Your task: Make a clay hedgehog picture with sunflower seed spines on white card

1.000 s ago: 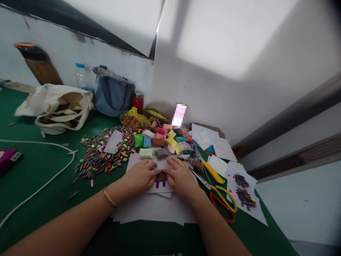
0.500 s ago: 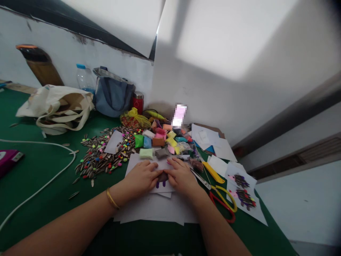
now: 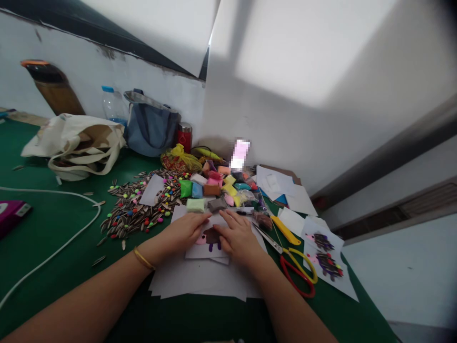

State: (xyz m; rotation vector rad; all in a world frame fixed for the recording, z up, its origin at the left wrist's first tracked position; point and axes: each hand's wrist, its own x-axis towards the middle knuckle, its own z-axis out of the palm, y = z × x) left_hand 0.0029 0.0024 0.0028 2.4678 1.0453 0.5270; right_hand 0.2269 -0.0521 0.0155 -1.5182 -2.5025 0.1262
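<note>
A small clay hedgehog [image 3: 211, 236], with a brown body, pink face and purple legs, lies on a white sheet [image 3: 205, 254] in front of me. My right hand [image 3: 236, 237] rests over its right side, fingers stretched out and the index fingertip touching the brown clay. On the other side, my left hand [image 3: 186, 232] lies flat on the paper beside the pink face, holding nothing. More white paper [image 3: 200, 281] is stacked beneath. Packets of coloured clay, among them a pale green one [image 3: 195, 205] and a grey one [image 3: 216, 205], sit just beyond my fingertips.
Striped sunflower seeds mixed with coloured beads [image 3: 132, 214] spread at left. Scissors [image 3: 298, 271] and a yellow cutter [image 3: 286, 231] lie right of my right hand. Beyond them a sheet carries two seed-covered hedgehogs [image 3: 328, 267]. Bags [image 3: 152, 124] and bottles stand along the wall.
My left hand has slid left, away from the brown clay, uncovering the pink face. The right hand has shifted slightly left and stays over the clay.
</note>
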